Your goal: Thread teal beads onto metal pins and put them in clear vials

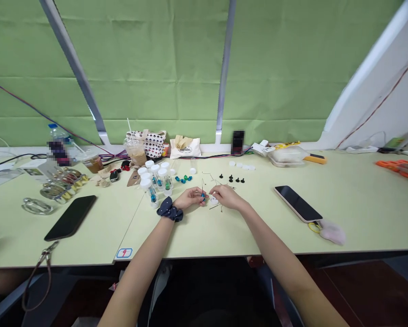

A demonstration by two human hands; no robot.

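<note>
In the left grip [191, 198], blue bead [202, 196]

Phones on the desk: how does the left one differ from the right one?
The left phone is black to its edges; the right phone has a pale pink rim. The left phone's near end points left; the right phone's points right. Only the right phone has a yellow ring and fluffy pink charm by its end. Both lie flat, dark glass up.

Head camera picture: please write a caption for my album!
Left hand and right hand meet at a blue bead on thin wire, beside capped plastic vials.
</note>
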